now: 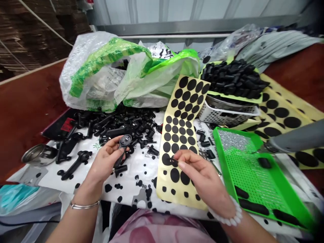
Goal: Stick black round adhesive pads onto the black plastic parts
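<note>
My left hand (pixel 107 157) is closed around a black plastic handle part (pixel 125 140) with its round, flat end turned up. Over a yellow backing sheet (pixel 168 187) of round black stickers, the fingertips of my right hand (pixel 202 175) pinch a small black sticker (pixel 173 161), partly hidden by the fingers. The sheet lies lengthwise in front of me, its far end propped up. Just beyond my left hand is a heap of similar black plastic parts (pixel 118 125). A single black part (pixel 77 164) lies left of that hand.
A green tray (pixel 224 168) with small metal pieces and black grips stands at right, an electric screwdriver (pixel 296 138) reaching over it. Behind are a white basket (pixel 217 114) and a bin of black pieces (pixel 233 79). Plastic bags (pixel 141 84) and a metal cup (pixel 39 154) are further left.
</note>
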